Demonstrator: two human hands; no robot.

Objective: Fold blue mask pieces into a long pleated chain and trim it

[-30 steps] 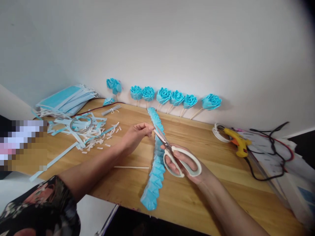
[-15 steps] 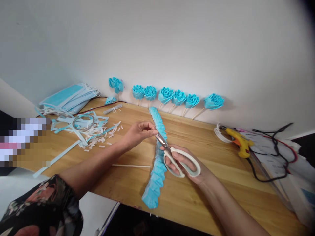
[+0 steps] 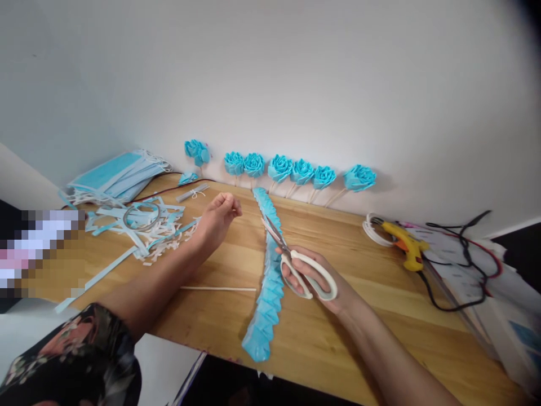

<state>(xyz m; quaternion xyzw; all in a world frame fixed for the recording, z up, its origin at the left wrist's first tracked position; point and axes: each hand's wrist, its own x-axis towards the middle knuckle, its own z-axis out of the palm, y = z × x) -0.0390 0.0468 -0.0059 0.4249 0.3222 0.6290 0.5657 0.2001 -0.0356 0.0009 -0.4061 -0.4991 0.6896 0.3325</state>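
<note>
My right hand (image 3: 319, 268) grips white-handled scissors (image 3: 315, 276), fingers through the loops, with the blades slightly apart. Their blades point up and away over a long strip of folded blue mask fabric (image 3: 270, 293), which runs front to back across the table. Left of the strip, my left hand (image 3: 220, 217) is raised with its fingers pinched together. Whatever it may hold is too small to make out. A thin pale stick (image 3: 220, 289) lies beside the strip's left edge.
Several blue fabric roses (image 3: 281, 168) on sticks lean along the wall. At left are stacked face masks (image 3: 107, 175), cut scraps (image 3: 147, 239) and a roll of tape (image 3: 142, 216). A yellow glue gun (image 3: 408, 248) with a black cable lies at right on the wooden table (image 3: 363, 327).
My left hand has drawn away from the scissors' tips toward the left. The scissor blades have parted slightly, while my right hand stays nearly in place. The view has shifted a little.
</note>
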